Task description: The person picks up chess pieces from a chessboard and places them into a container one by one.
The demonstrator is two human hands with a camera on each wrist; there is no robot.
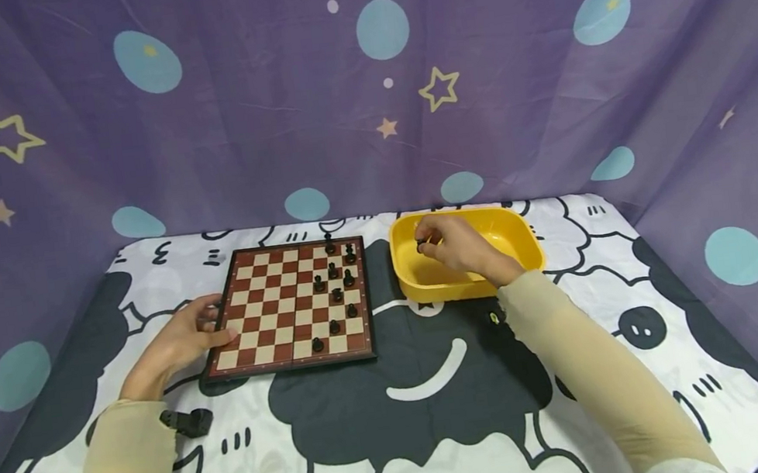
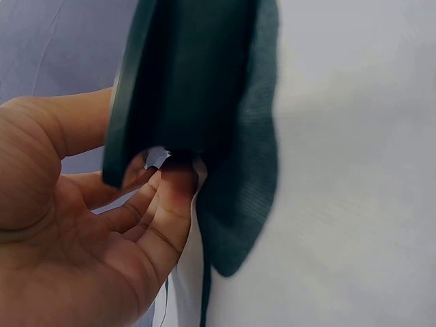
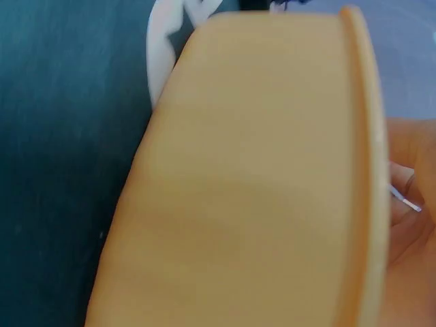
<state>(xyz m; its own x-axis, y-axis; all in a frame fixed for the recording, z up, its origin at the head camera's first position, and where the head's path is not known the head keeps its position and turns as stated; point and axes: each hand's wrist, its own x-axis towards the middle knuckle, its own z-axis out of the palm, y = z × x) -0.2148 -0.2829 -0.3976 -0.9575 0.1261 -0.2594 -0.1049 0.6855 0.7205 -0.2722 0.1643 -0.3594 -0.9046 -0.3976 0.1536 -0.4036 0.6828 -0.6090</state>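
Observation:
My left hand [image 1: 183, 341] grips the left edge of a red-and-cream chessboard [image 1: 257, 306], thumb on top. In the left wrist view the fingers of this left hand [image 2: 102, 231] bend beneath the dark edge of the board [image 2: 184, 82]. Several black chess pieces stand on the board's right half, such as the one near its front edge [image 1: 317, 345]. Over a yellow plastic basin [image 1: 469, 289], my right hand [image 1: 460, 247] pinches a small black chess piece [image 1: 420, 247], mostly covered by the fingers. The basin wall [image 3: 259, 170] hides most of that hand in the right wrist view.
A cartoon-patterned black, white and grey cloth [image 1: 415, 427] covers the table. The basin stands just right of the board. Purple curtains [image 1: 365, 113] with stars and blue ovals close off the back and sides. A black strap fitting [image 1: 190, 423] sits at my left wrist.

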